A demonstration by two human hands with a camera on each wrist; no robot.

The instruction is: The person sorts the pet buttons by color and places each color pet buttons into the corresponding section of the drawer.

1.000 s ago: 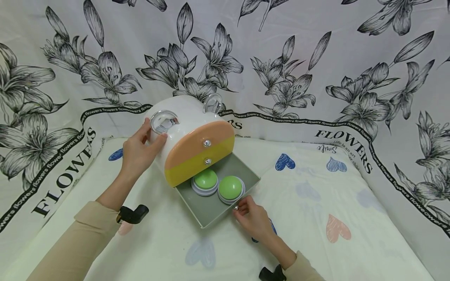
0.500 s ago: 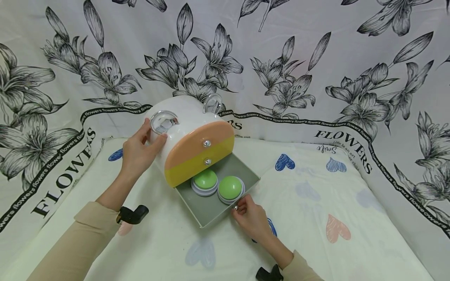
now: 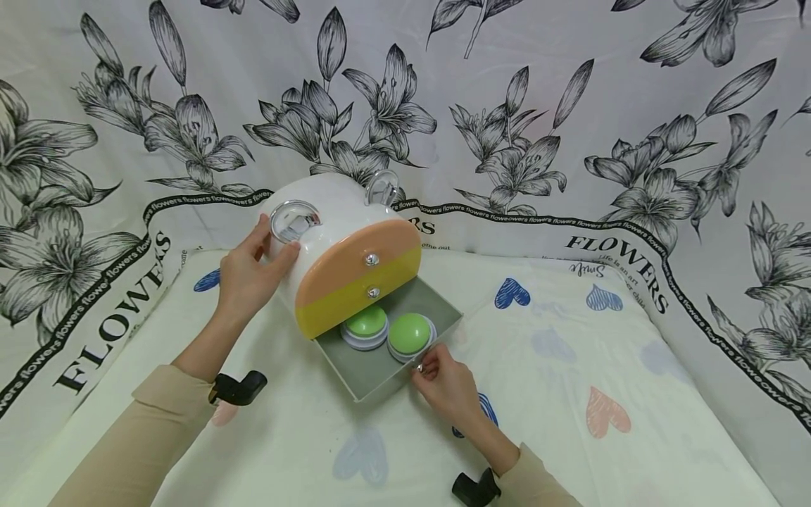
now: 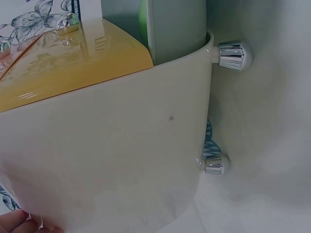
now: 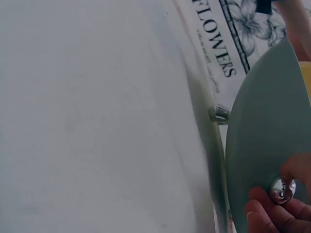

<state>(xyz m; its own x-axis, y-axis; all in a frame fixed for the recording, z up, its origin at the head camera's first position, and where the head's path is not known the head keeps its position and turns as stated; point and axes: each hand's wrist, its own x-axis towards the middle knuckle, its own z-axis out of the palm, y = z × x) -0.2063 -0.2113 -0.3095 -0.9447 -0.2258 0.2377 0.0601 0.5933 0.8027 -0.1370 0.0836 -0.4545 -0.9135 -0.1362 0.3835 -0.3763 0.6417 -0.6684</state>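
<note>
A white drawer box point(image 3: 326, 197) with an orange and yellow front leans over on the bedding. My left hand point(image 3: 250, 274) holds its left side, thumb and fingers spread about a clear, silver-rimmed ear point(image 3: 295, 220). Out of its lower part sticks a grey-green drawer point(image 3: 442, 307). Two round pots with green domed lids point(image 3: 408, 333) point(image 3: 366, 322) stand side by side inside it. My right hand point(image 3: 446, 387) pinches the silver knob point(image 5: 283, 190) on the drawer's front between thumb and fingers. In the left wrist view only some left fingertips point(image 4: 22, 222) show.
White bedding point(image 3: 545, 422) printed with hearts lies under the box. Behind hangs a cloth point(image 3: 507, 42) with black lily drawings and a lettered band. Silver feet point(image 4: 234, 55) stick out from the box's underside. A second clear ear point(image 3: 383, 189) stands at its far side.
The drawer has slid a little into the box, up and to the left, with my right hand on its knob. The pots moved along with it. My left hand stays in place.
</note>
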